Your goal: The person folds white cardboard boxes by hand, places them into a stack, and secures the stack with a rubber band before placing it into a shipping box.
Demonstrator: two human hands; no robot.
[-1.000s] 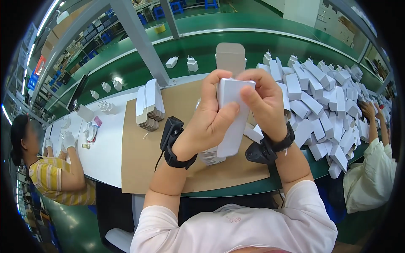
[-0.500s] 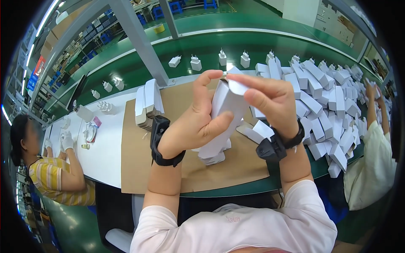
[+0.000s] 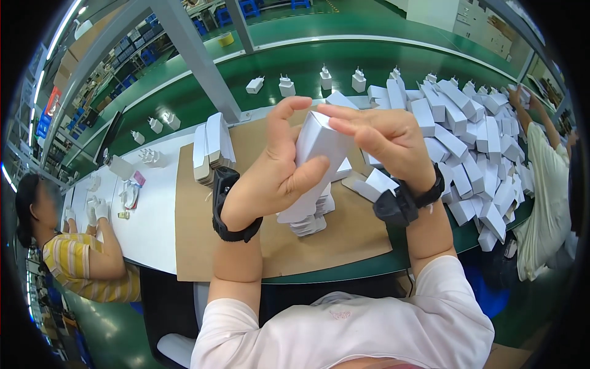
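Note:
A slim white carton (image 3: 321, 142) stands tilted in my left hand (image 3: 261, 178), thumb on its near face and fingers behind it. Its upper end looks closed over. The fingers of my right hand (image 3: 396, 144) stretch out against that top edge, with the thumb apart from the carton. Below lies a stack of flattened white cartons (image 3: 309, 224) on a brown cardboard sheet (image 3: 203, 246), partly hidden by the held carton. Further white cartons (image 3: 378, 183) lie beside my right wrist.
A large heap of white cartons (image 3: 485, 154) covers the right side. More flattened cartons (image 3: 212, 147) stand at left. White plug chargers (image 3: 287, 86) sit on the green surface beyond, near a grey metal post (image 3: 196, 61). People work on both sides, one in a yellow striped top (image 3: 77, 258).
The flap at the carton's top has gone from raised to folded down. My right fingers have straightened across that end. The person at right has reached farther away.

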